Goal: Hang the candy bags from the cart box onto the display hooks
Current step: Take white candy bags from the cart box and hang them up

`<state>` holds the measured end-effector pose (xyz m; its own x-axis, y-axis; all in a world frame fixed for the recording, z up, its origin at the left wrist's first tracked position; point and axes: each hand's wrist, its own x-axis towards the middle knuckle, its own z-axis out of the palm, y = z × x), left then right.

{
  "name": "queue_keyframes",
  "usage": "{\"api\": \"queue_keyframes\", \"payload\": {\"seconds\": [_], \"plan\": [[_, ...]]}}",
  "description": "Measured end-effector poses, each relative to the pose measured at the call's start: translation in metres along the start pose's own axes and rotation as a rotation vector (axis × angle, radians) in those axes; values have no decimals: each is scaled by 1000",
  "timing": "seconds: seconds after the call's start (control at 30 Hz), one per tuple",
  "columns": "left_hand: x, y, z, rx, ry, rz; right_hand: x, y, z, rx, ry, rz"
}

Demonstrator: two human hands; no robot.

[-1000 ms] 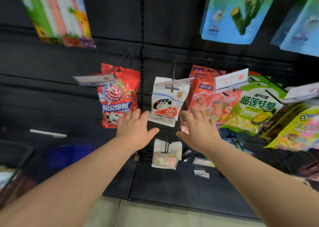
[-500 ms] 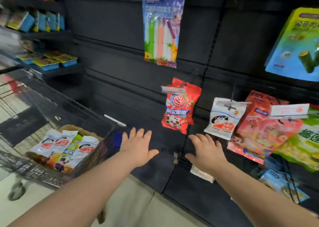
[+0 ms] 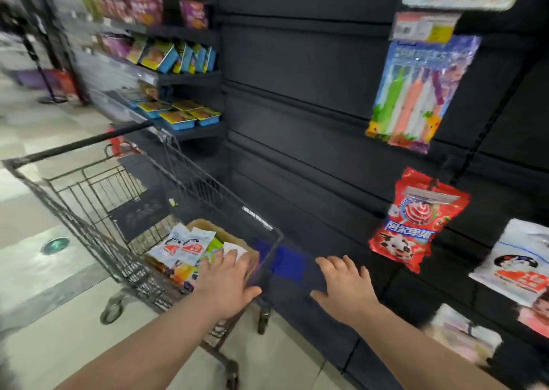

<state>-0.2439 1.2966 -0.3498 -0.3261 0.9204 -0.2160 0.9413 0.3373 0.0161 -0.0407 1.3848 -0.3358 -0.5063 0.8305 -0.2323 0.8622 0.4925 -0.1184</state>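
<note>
A cardboard box sits in the wire shopping cart at lower left, holding several candy bags, mostly white with red print. My left hand reaches over the box with fingers straight, its fingertips over a white bag; it holds nothing. My right hand hovers open to the right of the cart, in front of the dark display wall. On the wall's hooks hang a red lollipop bag and a white rabbit bag.
A bag of coloured sticks hangs higher up, with a price tag above it. Shelves of boxed sweets run along the left. The cart's black handle lies across the aisle over a pale tiled floor.
My view has swung left from the hooks to the cart. My left hand has moved down over the box in the cart, and my right hand has followed, away from the hanging bags.
</note>
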Motion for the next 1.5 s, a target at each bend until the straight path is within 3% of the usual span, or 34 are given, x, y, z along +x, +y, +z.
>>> {"api": "queue_keyframes", "payload": {"seconds": [0.2,0.4,0.73,1.03,1.5], "plan": [[8,-111,18,-8,-63,-63,52,-105,30,4,-64,-71],[22,-165,34,-56,-93,-74,79,-160,50,-18,-152,-96],[82,-203,45,-58,-98,-88,161,-185,63,-22,-234,-118],[168,-220,52,-1,-309,-114,254,-185,85,20,-370,-112],[289,-255,107,13,-468,40,342,-192,135,77,-506,118]]}}
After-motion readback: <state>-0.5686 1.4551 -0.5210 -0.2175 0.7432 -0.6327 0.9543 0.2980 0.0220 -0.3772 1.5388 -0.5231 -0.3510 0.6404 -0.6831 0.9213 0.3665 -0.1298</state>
